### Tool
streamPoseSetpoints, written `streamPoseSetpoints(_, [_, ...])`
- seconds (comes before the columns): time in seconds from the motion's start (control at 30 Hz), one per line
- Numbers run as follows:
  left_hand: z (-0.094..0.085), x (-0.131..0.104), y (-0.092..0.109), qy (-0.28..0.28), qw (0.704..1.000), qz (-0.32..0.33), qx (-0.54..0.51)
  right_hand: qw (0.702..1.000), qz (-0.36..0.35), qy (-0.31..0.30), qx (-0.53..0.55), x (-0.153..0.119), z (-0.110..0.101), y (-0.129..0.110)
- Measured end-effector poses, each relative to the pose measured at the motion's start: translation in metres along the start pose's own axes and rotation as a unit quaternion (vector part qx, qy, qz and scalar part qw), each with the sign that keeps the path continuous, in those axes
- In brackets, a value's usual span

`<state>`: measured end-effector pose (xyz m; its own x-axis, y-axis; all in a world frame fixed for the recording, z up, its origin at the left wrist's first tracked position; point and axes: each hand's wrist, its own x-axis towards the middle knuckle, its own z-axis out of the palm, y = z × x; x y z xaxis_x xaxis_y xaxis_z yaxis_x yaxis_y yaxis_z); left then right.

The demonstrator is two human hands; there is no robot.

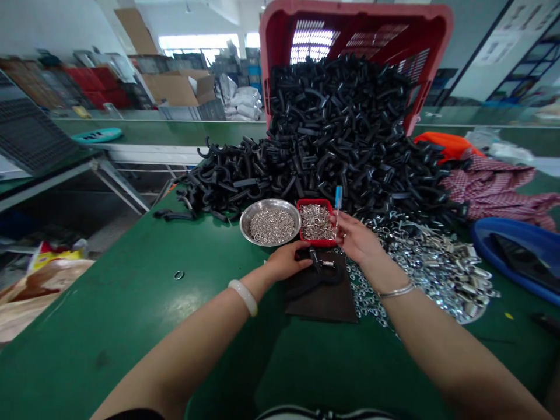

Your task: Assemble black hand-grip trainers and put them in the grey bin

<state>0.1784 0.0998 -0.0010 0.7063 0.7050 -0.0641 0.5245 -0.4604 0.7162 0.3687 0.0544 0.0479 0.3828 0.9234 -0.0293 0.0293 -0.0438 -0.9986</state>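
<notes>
My left hand (286,261) is closed on a black plastic handle part (335,274) that lies over a dark mat (324,306). A small metal spring (328,263) shows on this part, close to my thumb. My right hand (356,238) pinches a thin tool with a blue handle, which looks like a screwdriver (339,197), its handle pointing up. That hand is beside a red tray (315,240) of small metal pins. Left of the tray stands a steel bowl (245,230) full of tiny metal pieces.
A red crate (437,52) tips out a large heap of black plastic parts (332,134) across the back. Shiny metal fittings (437,262) spread at right, near a blue tray (485,230) and checked cloth (494,184). One metal ring (178,275) lies on the green table (144,326).
</notes>
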Motion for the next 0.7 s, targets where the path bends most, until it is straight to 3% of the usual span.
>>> streamPoseSetpoints(0.1, [0.0,0.0,0.0,-0.001,1.0,0.002,-0.009,0.992,0.019,-0.05,0.11,-0.025,0.001,0.007])
streamPoseSetpoints(0.33, [0.001,0.001,-0.001,0.004,1.0,0.019,-0.017,0.999,-0.027,-0.004,-0.041,-0.062,0.013,0.037])
streamPoseSetpoints(0.7, [-0.002,-0.002,0.005,0.001,1.0,0.012,-0.011,0.987,-0.089,0.006,-0.13,-0.069,0.012,0.043])
